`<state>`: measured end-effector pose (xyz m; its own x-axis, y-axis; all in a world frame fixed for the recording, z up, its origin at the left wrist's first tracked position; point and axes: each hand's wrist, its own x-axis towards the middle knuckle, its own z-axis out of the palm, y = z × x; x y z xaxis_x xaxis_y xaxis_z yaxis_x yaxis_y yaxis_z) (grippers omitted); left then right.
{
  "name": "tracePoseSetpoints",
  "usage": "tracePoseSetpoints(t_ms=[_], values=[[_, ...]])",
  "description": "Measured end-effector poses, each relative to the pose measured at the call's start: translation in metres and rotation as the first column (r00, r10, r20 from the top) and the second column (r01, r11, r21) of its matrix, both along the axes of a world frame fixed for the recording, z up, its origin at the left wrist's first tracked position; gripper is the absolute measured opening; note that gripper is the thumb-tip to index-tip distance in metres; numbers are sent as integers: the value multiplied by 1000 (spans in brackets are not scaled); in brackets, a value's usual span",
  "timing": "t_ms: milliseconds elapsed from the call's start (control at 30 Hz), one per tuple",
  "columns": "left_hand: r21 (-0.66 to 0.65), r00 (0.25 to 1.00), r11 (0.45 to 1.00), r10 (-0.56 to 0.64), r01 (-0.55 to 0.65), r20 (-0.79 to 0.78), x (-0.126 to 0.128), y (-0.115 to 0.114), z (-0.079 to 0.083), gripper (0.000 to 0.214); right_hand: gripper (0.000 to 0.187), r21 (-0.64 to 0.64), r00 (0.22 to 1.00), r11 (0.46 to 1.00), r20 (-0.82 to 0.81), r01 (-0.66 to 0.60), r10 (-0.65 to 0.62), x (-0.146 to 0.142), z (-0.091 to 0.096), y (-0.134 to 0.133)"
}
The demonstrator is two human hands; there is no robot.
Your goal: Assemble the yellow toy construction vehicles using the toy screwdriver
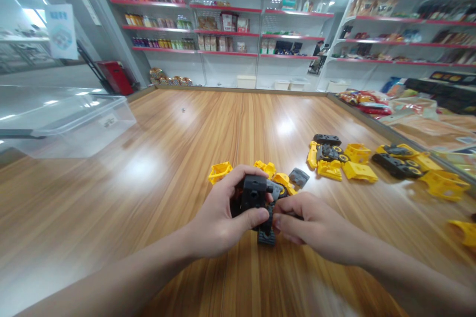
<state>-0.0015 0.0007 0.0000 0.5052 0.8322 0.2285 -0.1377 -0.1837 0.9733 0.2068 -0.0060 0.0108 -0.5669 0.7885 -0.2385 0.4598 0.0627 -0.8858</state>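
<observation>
My left hand (pixel 219 218) is closed around a black blocky toy vehicle part (pixel 254 192), with the thumb pressed along its near side. A dark grey ridged piece (pixel 267 237) sticks out below it, near the tabletop. At the part's right side my right hand (pixel 307 220) is pinched closed, its fingertips touching or very near it. What those fingers hold is hidden. Just beyond my hands lie a yellow toy bucket-like piece (pixel 219 172), more yellow toy pieces (pixel 284 181) and a grey plate-like piece (pixel 299 177).
Yellow and black toy vehicle parts (pixel 329 158) lie in a group to the right, with another group (pixel 420 163) farther right. A clear plastic bin (pixel 85 124) stands at the left. Bagged goods (pixel 368 104) sit beyond the table's right edge, and stocked shelves (pixel 226 32) line the back.
</observation>
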Motion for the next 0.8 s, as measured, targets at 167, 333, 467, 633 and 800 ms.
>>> tracePoseSetpoints(t_ms=[167,333,467,633,800], values=[[108,998,994,1,5,-58,-2,-1,-2,40,26,-219,987,976,-154,4,-39,-1,-4,2],[162,995,987,21,-4,-102,-2,0,-2,42,25,-324,983,946,-159,32,-88,-2,-5,5],[194,983,980,76,-43,-167,-2,1,-1,43,24,-367,984,927,-119,82,-134,-2,-2,6],[141,975,988,88,-60,-203,-2,2,2,45,24,-393,979,912,-108,120,-176,-4,0,6],[95,977,989,130,-115,-170,-1,1,3,42,24,-403,969,903,-123,147,-213,-2,2,7]])
